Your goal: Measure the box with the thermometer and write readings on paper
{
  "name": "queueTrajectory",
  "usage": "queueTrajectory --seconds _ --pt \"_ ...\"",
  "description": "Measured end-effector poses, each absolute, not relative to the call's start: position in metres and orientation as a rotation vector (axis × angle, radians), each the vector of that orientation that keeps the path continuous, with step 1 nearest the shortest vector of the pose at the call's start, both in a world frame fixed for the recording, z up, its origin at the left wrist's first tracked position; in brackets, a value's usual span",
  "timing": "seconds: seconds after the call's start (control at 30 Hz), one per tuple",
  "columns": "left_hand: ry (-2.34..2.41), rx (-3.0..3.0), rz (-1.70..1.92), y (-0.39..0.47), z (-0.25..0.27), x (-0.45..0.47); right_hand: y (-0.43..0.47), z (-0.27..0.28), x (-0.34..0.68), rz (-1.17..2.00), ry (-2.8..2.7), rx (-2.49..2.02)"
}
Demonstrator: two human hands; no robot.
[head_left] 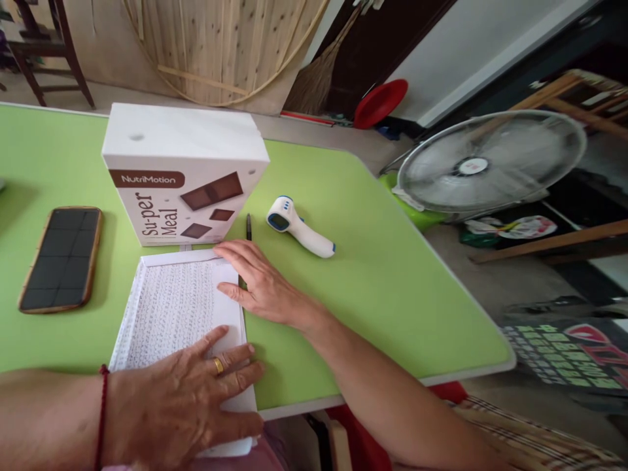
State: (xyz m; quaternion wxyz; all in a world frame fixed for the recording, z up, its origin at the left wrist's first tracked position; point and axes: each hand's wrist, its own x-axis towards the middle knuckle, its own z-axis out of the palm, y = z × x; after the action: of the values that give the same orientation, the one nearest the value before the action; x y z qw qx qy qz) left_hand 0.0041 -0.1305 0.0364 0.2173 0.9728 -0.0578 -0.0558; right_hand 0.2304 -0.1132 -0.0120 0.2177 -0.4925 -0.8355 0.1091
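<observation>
The stack of printed paper is found directly beneath both hands, laid flat on the green counter with its long axis run away from the person, from the near edge of the counter up to the foot of the white box; its far end, where a plain strip is seen along the top, is almost met by the box. The near half of the stack is covered by the left hand, laid palm down and crosswise to that axis, with the fingers spread apart and the tips carried to the right edge of the paper; nothing is seen to be clamped by them. The far right corner is reached by the right hand, to which it is the nearer; there the fingers are held close together along the top strip, with the thumb set apart on the blank margin, so no pinch is shown. Just beyond the right hand, a dark pen is partly hidden; farther right, a white thermometer is left untouched; on the left, well clear of the paper, a phone is laid.
</observation>
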Motion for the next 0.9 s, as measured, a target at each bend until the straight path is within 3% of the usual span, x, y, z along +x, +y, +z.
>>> queueTrajectory --seconds 0.3,0.63,0.9 --pt "-0.141 2.888 0.056 -0.147 0.052 0.001 -0.120 -0.005 0.228 0.183 -2.256 -1.538" --pt "0.153 3.150 0.128 -0.165 0.048 -0.012 -0.125 0.036 0.261 0.763 -2.084 -2.046" --pt "0.548 3.437 0.159 -0.113 0.044 -0.017 -0.124 0.035 0.247 0.760 -1.921 -2.198"
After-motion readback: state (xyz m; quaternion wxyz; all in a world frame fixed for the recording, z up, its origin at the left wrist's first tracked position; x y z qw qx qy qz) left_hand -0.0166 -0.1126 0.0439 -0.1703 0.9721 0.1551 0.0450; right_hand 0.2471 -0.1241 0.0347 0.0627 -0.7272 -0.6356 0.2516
